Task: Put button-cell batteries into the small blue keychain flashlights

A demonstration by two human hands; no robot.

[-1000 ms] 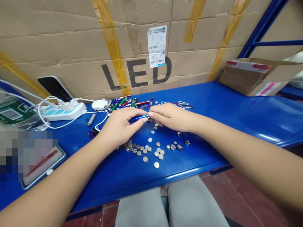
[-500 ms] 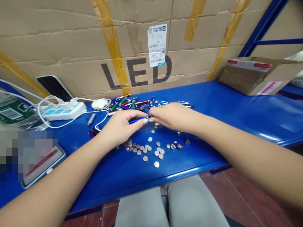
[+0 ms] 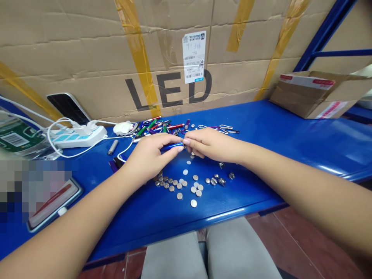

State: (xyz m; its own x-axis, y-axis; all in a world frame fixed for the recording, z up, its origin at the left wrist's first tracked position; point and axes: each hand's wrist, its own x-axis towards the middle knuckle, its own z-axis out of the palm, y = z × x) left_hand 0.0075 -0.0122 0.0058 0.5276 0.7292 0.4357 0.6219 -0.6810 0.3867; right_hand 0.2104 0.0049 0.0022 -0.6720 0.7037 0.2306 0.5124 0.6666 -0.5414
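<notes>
My left hand holds a slim blue metal tube between thumb and fingers, lying roughly level. At the tube's right end, the fingertips of my right hand are pinched together; whatever lies between them is too small to make out. Below both hands, several silver button cells are scattered on the blue table. Small shiny metal caps sit to their right. Behind my hands is a pile of coloured metal tubes, with wire clips at its right.
A white power strip with cables is at the left, near a grey cylinder. One phone leans on the large carton; another lies front left. An open cardboard box stands back right.
The fingers of my right hand have curled and shifted slightly at the tube's end. My left hand still holds the blue tube. The whole view has moved a little.
</notes>
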